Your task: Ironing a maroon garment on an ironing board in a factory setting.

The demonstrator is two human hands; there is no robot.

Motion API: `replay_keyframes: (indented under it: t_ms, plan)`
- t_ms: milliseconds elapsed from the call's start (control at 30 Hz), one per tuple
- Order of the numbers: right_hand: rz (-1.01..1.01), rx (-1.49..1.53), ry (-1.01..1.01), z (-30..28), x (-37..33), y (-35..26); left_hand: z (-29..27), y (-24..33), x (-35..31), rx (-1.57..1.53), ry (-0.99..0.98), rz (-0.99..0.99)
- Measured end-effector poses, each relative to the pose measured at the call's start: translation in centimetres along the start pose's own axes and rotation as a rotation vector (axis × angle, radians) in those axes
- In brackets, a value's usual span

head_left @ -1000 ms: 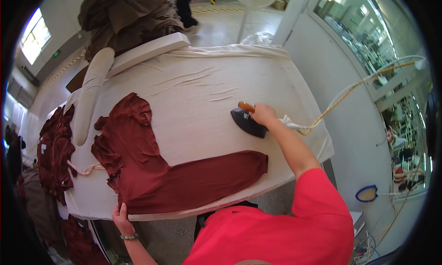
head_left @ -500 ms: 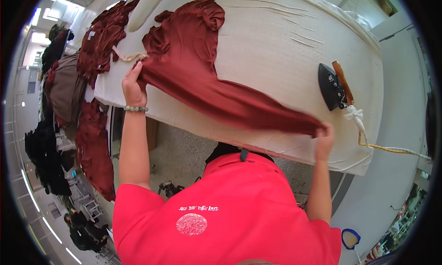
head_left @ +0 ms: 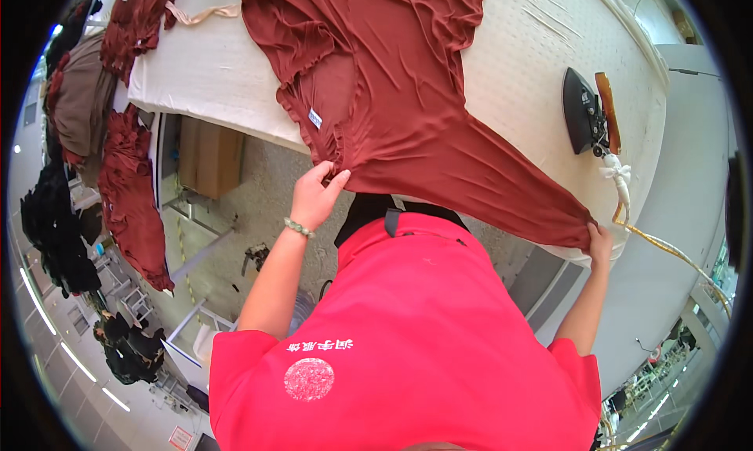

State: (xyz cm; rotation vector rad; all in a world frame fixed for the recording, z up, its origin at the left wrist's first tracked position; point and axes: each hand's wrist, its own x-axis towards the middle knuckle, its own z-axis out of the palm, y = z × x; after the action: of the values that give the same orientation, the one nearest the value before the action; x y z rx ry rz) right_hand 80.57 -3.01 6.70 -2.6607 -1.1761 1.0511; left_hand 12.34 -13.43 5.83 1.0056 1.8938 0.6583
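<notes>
A dark red garment [head_left: 408,98] of thin, wrinkled cloth is spread over the white padded table, with one long sleeve stretched toward the right. Near the table's front edge my left hand [head_left: 317,192] pinches the garment beside its gathered neckline, where a small white label [head_left: 315,118] shows. At the far right my right hand [head_left: 599,245] grips the sleeve's end, its fingers partly hidden by the cloth. The sleeve hangs slightly over the front edge between both hands. A black iron [head_left: 580,110] with a wooden handle rests on the table beyond my right hand.
The white table [head_left: 212,74] reaches away from me. A cord [head_left: 667,249] runs from the iron off to the right. More dark red garments [head_left: 133,200] and black clothes [head_left: 59,223] lie or hang at the left. A cardboard box [head_left: 212,157] stands under the table.
The garment has been pulled toward me and opened out, showing its neckline and label. My left hand has come right and nearer; my right hand has moved right, keeping the sleeve end.
</notes>
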Motion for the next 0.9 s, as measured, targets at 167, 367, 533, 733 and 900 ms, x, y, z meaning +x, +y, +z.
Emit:
replay_keyframes:
  t_ms: [167, 367, 533, 733, 900]
  plan:
    - [-0.077, -0.374, 0.058, 0.4, 2.6, -0.6, -0.2, 0.7, -1.0, 0.033, 0.013, 0.094]
    - [-0.44, -0.62, 0.203, 0.8, -2.9, -9.7, -1.2, 2.0, 3.0, 0.13, 0.513, 0.269]
    - [-0.843, -0.415, 0.61, 2.1, 1.1, -21.0, -5.2, 4.0, 15.3, 0.631, 0.728, 0.407]
    - [-0.658, -0.519, 0.551, 4.4, 4.6, -23.2, -10.1, -0.4, 11.5, 0.375, 0.939, 0.192]
    - [-0.607, -0.596, 0.505, 4.7, 2.5, -24.7, -10.4, -3.3, 10.0, -0.401, 0.835, -0.088]
